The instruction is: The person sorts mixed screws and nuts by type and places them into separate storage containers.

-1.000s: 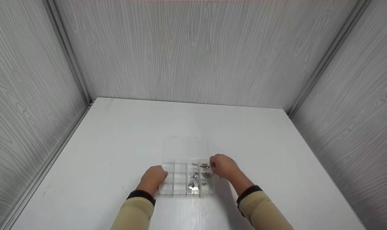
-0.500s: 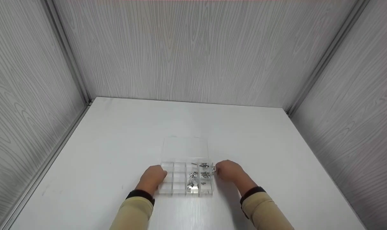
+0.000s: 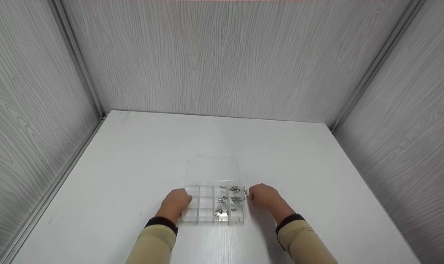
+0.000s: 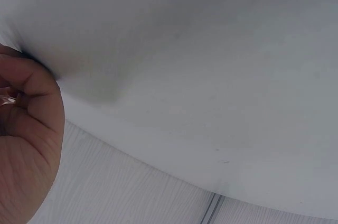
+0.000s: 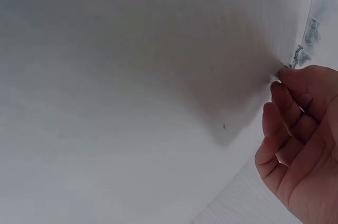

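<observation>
A clear plastic compartment box (image 3: 205, 214) lies on the table with its lid (image 3: 213, 168) laid back behind it. My left hand (image 3: 175, 201) grips the box's left wall, thumb over the rim; in the left wrist view the curled fingers of the left hand (image 4: 29, 134) hide most of what they hold. Small metal parts (image 3: 235, 200), like screws and nuts, fill several right-hand compartments. More loose metal bits (image 5: 298, 55) lie just outside the box's right side. There my right hand (image 3: 264, 196) pinches a tiny metal part between thumb and forefinger, mostly hidden by the fingertips.
The white tabletop (image 3: 299, 157) surrounds the box. Grey wood-grain panels stand at the back (image 3: 207, 58), left (image 3: 28, 110) and right (image 3: 409, 121). A tiny dark speck (image 5: 224, 126) shows on the table in the right wrist view.
My right hand has moved from over the box's upper right compartments outward and down beside its right wall, then stayed there. The left hand keeps its grip on the box.
</observation>
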A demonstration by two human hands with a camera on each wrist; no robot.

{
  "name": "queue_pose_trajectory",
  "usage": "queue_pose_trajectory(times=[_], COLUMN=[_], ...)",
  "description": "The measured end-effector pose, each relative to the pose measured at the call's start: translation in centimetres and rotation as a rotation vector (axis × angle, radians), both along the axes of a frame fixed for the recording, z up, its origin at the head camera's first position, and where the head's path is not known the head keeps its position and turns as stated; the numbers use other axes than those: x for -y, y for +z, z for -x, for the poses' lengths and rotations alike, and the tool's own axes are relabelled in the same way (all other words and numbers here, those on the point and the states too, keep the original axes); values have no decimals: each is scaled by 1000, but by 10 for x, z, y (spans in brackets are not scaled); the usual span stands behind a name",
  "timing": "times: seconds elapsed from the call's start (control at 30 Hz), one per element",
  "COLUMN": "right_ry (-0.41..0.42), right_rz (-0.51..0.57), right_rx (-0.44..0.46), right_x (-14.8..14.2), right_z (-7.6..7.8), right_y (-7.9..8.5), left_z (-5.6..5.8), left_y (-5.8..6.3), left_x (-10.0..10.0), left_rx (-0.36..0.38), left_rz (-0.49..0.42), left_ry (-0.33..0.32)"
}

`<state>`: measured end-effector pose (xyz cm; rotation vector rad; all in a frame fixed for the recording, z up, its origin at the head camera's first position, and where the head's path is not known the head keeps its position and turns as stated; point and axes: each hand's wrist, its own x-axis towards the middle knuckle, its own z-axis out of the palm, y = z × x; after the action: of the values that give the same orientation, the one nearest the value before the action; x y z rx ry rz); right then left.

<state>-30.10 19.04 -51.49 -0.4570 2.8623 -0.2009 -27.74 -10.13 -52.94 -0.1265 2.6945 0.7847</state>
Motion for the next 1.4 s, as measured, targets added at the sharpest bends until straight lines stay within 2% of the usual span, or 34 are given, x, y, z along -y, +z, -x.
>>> queue_pose_trajectory(times=[0.23, 0.4, 0.5, 0.7, 0.9, 1.13, 1.4], right_ry=[72, 122, 157, 211, 273, 230, 45], right_rz=[80, 124, 115, 82, 63, 118, 136], right_rx=[-28, -1, 21, 54, 45, -24, -91], right_x=[1, 14, 23, 34, 38, 29, 14], right_z=[1, -6, -10, -16, -19, -11, 4], right_y=[13, 27, 32, 29, 32, 27, 16], left_z=[-1, -1, -1, -2, -2, -3, -2], left_y=[1, 2, 2, 2, 2, 4, 2], left_x=[-1, 0, 1, 1, 2, 1, 1], left_rx=[9, -7, -25, -47, -60, -24, -17], left_rz=[-15, 0, 4, 24, 30, -14, 11], left_ry=[6, -5, -20, -32, -30, 13, -7])
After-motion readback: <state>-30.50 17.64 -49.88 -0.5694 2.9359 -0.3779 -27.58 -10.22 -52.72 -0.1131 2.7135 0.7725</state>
